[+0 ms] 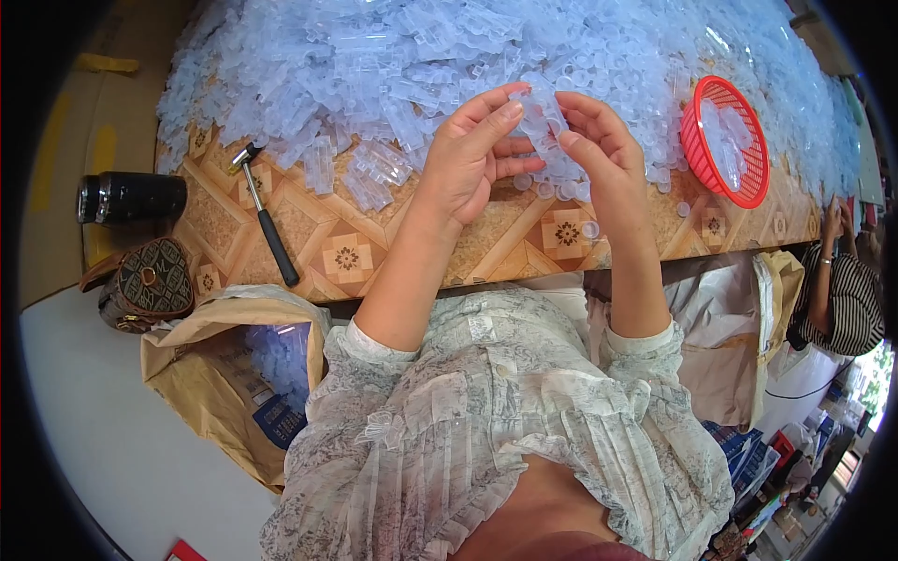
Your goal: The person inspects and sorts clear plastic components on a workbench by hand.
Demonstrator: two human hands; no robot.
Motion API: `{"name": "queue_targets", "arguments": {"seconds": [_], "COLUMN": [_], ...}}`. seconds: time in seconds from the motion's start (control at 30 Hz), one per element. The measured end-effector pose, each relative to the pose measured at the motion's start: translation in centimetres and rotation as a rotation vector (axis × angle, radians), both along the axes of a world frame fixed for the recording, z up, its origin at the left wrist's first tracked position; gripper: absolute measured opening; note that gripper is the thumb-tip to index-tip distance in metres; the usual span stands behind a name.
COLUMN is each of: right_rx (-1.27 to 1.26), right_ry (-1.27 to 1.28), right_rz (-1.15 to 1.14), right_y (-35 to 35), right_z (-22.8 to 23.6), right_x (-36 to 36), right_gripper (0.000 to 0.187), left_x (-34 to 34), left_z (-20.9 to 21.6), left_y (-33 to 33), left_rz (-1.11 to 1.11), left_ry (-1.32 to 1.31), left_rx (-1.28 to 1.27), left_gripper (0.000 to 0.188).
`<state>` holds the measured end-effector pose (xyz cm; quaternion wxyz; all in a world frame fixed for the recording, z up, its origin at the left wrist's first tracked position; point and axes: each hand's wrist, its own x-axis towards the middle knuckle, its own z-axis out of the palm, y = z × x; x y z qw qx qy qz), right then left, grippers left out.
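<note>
Both hands are raised over the near side of a big heap of clear plastic parts [374,65]. Between them is a translucent, ribbed plastic piece [540,122]. My left hand [472,154] pinches its left side with thumb and index finger, the other fingers stretched out below. My right hand [606,154] grips the right side, thumb in front and fingers curled behind. Small round clear caps [589,229] lie on the patterned tabletop under the hands. Left of my left forearm, several clear pieces [374,173] sit at the edge of the heap.
A hammer [267,220] lies on the table at left, near a black flask [140,198] and a brown patterned bag [150,285]. At right a red basket [690,140] holds clear parts. Open paper sacks [201,383] stand below the table edge. Another person [842,299] is at far right.
</note>
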<state>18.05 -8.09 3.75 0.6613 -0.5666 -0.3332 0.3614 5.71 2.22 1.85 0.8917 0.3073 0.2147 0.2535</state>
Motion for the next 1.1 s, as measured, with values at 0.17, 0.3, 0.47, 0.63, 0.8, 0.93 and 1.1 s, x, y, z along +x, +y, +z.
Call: {"name": "queue_targets", "arguments": {"seconds": [0.17, 0.3, 0.47, 0.63, 0.8, 0.93, 1.1], "right_rx": [-0.085, -0.007, 0.046, 0.017, 0.029, 0.052, 0.114], "right_ry": [-0.170, 0.070, 0.102, 0.083, 0.174, 0.163, 0.220], "right_rz": [-0.038, -0.030, -0.092, -0.086, -0.025, -0.007, -0.040], "right_y": [0.3, 0.1, 0.2, 0.3, 0.7, 0.9, 1.1], "right_z": [0.0, 0.2, 0.7, 0.4, -0.1, 0.2, 0.3], "right_x": [-0.5, -0.2, 0.1, -0.5, -1.0, -1.3, -1.2], "right_gripper": [0.036, 0.038, 0.040, 0.042, 0.046, 0.047, 0.049], "left_x": [-0.3, -1.0, -1.1, -0.1, 1.2, 0.6, -0.7], "left_z": [0.4, 0.9, 2.9, 3.8, 4.4, 3.4, 4.3], "left_y": [-0.2, 0.0, 2.1, 8.5, 10.0, 10.8, 8.8], "left_rz": [-0.003, 0.020, 0.415, 0.567, 0.303, 0.414, 0.571], "left_ry": [0.033, 0.220, 0.679, 1.092, 1.347, 1.139, 0.767], "left_rx": [0.029, 0.261, 1.340, 1.489, 1.497, 1.427, 1.168], "left_gripper": [0.032, 0.036, 0.038, 0.039, 0.041, 0.040, 0.037]}}
